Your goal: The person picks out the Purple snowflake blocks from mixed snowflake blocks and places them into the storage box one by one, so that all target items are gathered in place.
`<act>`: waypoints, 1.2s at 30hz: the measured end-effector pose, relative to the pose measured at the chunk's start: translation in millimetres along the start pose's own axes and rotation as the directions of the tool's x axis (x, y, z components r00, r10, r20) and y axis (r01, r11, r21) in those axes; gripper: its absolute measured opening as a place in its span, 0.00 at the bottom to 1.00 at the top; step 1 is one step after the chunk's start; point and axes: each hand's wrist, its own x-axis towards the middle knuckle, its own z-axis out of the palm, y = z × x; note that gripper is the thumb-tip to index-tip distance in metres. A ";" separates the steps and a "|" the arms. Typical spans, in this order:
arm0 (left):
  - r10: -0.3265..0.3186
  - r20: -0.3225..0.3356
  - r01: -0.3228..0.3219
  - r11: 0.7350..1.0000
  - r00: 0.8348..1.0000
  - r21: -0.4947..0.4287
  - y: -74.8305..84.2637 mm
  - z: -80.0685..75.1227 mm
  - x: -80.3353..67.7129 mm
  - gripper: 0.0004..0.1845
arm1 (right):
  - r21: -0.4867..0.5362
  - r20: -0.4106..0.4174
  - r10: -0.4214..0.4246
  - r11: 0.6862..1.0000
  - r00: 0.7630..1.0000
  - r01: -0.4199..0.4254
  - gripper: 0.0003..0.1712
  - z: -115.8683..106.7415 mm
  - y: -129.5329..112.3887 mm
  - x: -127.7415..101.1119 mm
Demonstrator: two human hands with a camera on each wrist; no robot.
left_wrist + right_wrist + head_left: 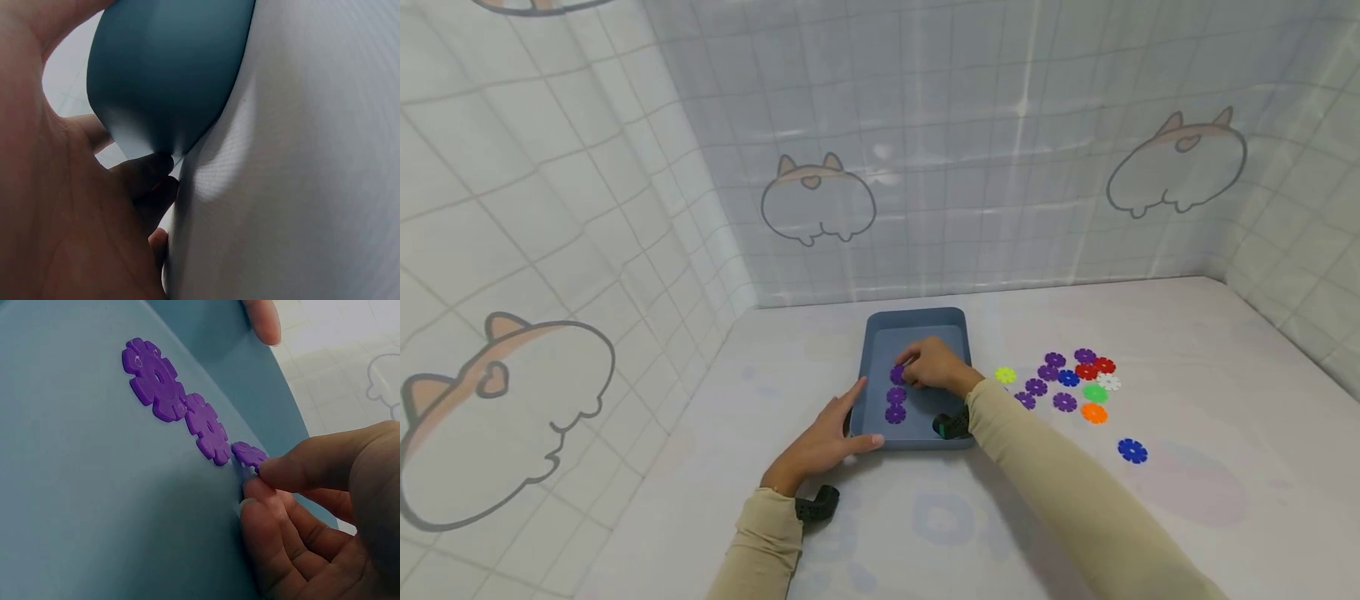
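A blue tray (917, 317) lies on the white table. Inside it my right hand (904, 372) pinches a purple flower disc (897, 374) between thumb and fingers, its edge down on the tray floor (94, 487). In the right wrist view that disc (250, 454) ends a row with two more purple discs (206, 428) (153, 378) lying flat. My left hand (850, 417) rests on the table against the tray's front left corner, with straight fingers along the left wall. The left wrist view shows the tray's outer wall (169, 69) touching those fingers (147, 172).
Several loose flower discs lie to the right of the tray: purple ones (1045, 372), red (1093, 367), green (1094, 392), orange (1093, 412), yellow-green (1005, 375) and a lone blue one (1132, 451). Tiled curtain walls (625, 250) close off the left, back and right.
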 end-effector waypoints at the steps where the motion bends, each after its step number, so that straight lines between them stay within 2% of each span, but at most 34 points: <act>1: 0.000 0.002 0.000 1.000 1.000 -0.002 0.2 -0.2 -0.1 0.53 | -0.007 0.003 -0.004 1.000 1.000 0.004 0.20 0.5 0.1 0.3; 21: -0.002 0.002 0.002 1.000 1.000 -0.008 5.6 -1.2 -1.1 0.53 | -0.120 0.022 -0.027 0.992 0.999 0.029 0.18 1.7 -3.1 -0.1; 36: -0.016 0.001 0.016 1.000 1.000 0.000 5.2 -1.7 -1.3 0.52 | -0.131 0.033 -0.022 0.991 0.999 0.026 0.18 2.0 -3.1 -0.7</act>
